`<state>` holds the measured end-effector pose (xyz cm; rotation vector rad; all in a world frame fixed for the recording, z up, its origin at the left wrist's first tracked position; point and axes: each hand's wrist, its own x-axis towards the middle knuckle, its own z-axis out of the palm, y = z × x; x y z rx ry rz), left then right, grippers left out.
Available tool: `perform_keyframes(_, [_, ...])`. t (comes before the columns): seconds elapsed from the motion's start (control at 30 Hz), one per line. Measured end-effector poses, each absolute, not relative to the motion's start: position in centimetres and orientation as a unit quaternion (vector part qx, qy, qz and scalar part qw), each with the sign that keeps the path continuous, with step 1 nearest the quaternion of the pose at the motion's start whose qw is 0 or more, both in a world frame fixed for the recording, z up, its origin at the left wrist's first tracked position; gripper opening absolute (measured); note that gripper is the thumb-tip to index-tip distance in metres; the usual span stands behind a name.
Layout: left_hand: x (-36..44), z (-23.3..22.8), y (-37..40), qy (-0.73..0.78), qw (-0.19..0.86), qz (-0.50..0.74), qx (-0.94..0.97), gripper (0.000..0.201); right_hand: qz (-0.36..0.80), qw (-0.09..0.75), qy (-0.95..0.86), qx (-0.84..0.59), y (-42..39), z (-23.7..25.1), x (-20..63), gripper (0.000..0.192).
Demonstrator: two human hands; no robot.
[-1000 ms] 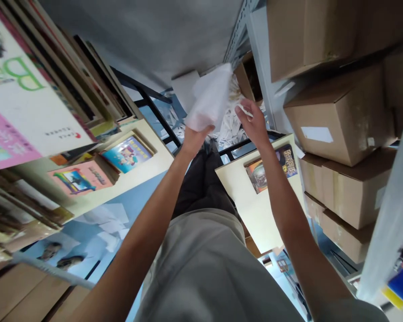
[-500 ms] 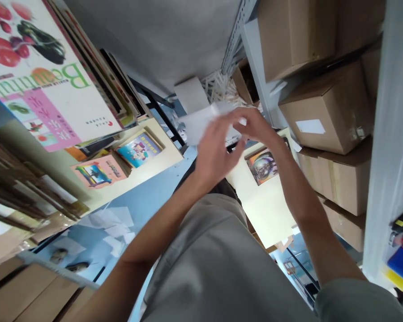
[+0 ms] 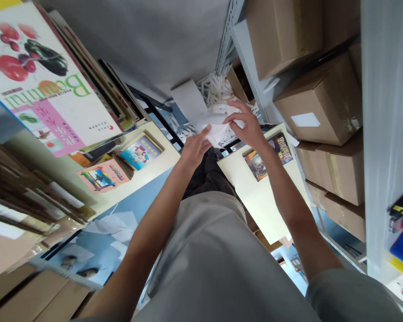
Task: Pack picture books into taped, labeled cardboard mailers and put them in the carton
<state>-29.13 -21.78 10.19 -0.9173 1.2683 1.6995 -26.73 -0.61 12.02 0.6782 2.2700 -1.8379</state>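
Both my hands are stretched out in front of me over my dark trousers. My right hand (image 3: 248,127) pinches the top of a piece of white paper (image 3: 218,129), fingers curled on it. My left hand (image 3: 195,150) touches the paper's lower left corner with its fingertips; its grip is partly hidden. Just beyond the paper lies a heap of white paper strips (image 3: 218,91) and a white sheet (image 3: 190,98) on the floor.
A cream display shelf (image 3: 154,165) with children's books stands at left, with large books (image 3: 50,89) above it. Another cream board (image 3: 258,197) with a picture book (image 3: 268,156) is at right. Cardboard boxes (image 3: 322,107) fill grey metal racking at right. Loose papers lie on the blue floor (image 3: 114,228).
The big white sheet my left hand held up a second ago is now a smaller piece between both hands. The hands came together, then parted slightly. The view shifted.
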Motion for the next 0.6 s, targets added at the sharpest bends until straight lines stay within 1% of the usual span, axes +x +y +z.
perform_keyframes(0.07, [-29.1, 10.3, -21.7, 0.470, 0.398, 0.696, -0.369, 0.027, -0.608, 0.063, 0.763, 0.211, -0.9, 11.1, -26.5, 0.030])
perform_keyframes(0.13, [-29.3, 10.1, -21.7, 0.462, 0.390, 0.703, -0.374, 0.009, -0.595, 0.029, 0.768, 0.235, -1.0, 9.8, -26.3, 0.053])
perform_keyframes(0.17, [-29.5, 10.0, -21.7, 0.464, 0.388, 0.702, -0.377, 0.002, -0.588, 0.008, 0.761, 0.274, -0.9, 8.9, -26.3, 0.062])
perform_keyframes(0.2, [-29.6, 9.9, -21.8, 0.465, 0.387, 0.701, -0.379, 0.006, -0.584, -0.007, 0.744, 0.325, -0.8, 8.1, -26.3, 0.067])
perform_keyframes(0.27, [-29.9, 9.6, -22.1, 0.464, 0.387, 0.699, -0.383, 0.011, -0.593, -0.003, 0.695, 0.407, -0.6, 6.8, -26.3, 0.063])
perform_keyframes(0.3, [-30.0, 9.4, -22.2, 0.464, 0.388, 0.697, -0.385, 0.011, -0.607, 0.015, 0.675, 0.419, -0.4, 6.3, -26.3, 0.058])
perform_keyframes(0.37, [-30.2, 9.1, -22.5, 0.464, 0.392, 0.691, -0.392, 0.013, -0.634, 0.047, 0.662, 0.397, 0.0, 5.9, -26.3, 0.054])
perform_keyframes(0.43, [-30.2, 8.8, -22.7, 0.452, 0.403, 0.688, -0.401, 0.015, -0.641, 0.053, 0.668, 0.373, 0.5, 6.2, -26.4, 0.057])
perform_keyframes(0.53, [-29.8, 8.6, -22.7, 0.416, 0.439, 0.681, -0.413, 0.019, -0.645, 0.064, 0.674, 0.356, 1.1, 7.7, -27.0, 0.069])
perform_keyframes(0.6, [-29.5, 8.6, -22.5, 0.405, 0.467, 0.664, -0.421, 0.021, -0.662, 0.097, 0.666, 0.329, 1.2, 8.7, -27.8, 0.069])
